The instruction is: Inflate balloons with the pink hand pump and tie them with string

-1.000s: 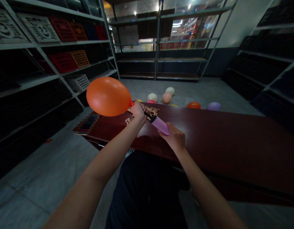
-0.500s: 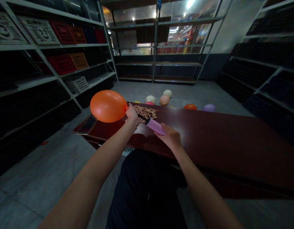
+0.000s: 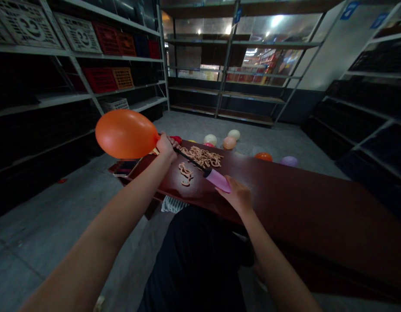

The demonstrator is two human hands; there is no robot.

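An inflated orange balloon (image 3: pixel 125 133) extends left from my left hand (image 3: pixel 165 145), whose fingers are closed around its neck and the near part of a balloon pump. My right hand (image 3: pixel 237 195) grips the pump's pink barrel (image 3: pixel 219 180). Between my hands, the pump's thin black rod (image 3: pixel 192 162) is drawn out of the barrel. The nozzle inside the balloon's neck is hidden by my left fingers. Beneath the rod, a heap of tan, uninflated long balloons or similar strands (image 3: pixel 210 157) lies on the dark red table (image 3: pixel 285 190). A few loose strands (image 3: pixel 186 173) lie nearer me.
Several inflated balloons lie on the floor past the table, among them an orange one (image 3: pixel 263 157) and a purple one (image 3: pixel 289 161). A blurred dark item (image 3: pixel 127 167) rests at the table's left end. Shelves with crates (image 3: pixel 105 80) stand left; a metal rack (image 3: pixel 220 93) stands behind.
My left hand has moved left with the balloon, away from my right hand. The pump has lengthened, baring its black rod. The view has shifted, and more tan strands show.
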